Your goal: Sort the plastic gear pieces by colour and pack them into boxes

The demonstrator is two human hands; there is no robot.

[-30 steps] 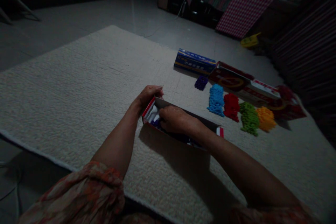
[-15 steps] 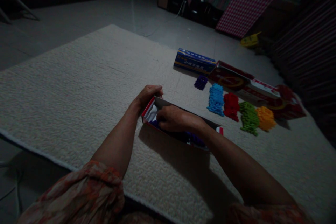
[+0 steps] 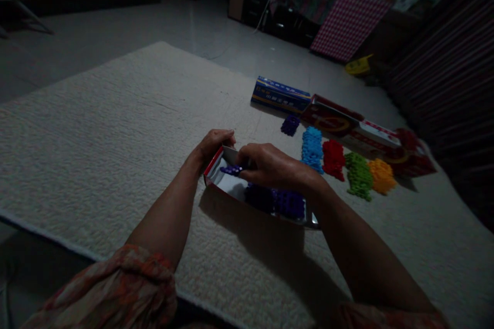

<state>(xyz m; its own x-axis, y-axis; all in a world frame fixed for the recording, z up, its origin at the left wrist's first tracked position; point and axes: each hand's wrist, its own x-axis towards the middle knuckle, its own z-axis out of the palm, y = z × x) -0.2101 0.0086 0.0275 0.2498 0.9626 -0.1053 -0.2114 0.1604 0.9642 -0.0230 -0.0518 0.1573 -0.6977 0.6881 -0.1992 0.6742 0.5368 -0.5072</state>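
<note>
A long, open-topped box (image 3: 219,181) with a white inside and red edges lies on the mat in front of me. My left hand (image 3: 214,143) is curled around its far left corner; the fingertips are partly hidden. Over the box, my right hand (image 3: 262,162) pinches a purple knobbly plastic piece (image 3: 230,170) that points left from the fingers. More purple pieces (image 3: 276,200) lie packed in the right part of the box, while white bottom shows at the left. The right wrist covers part of the box's right end.
Beyond the box lie piles of plastic pieces: purple (image 3: 290,125), light blue (image 3: 312,149), red (image 3: 334,159), green (image 3: 358,176) and orange (image 3: 382,176). Behind them stand a blue box (image 3: 280,95) and a long dark red box (image 3: 347,128). A cream mat (image 3: 135,113) covers the floor.
My right hand has risen from inside the box, lifting a purple piece off the left part of its bottom. My left hand stays at the box's end. The view has shifted slightly.
</note>
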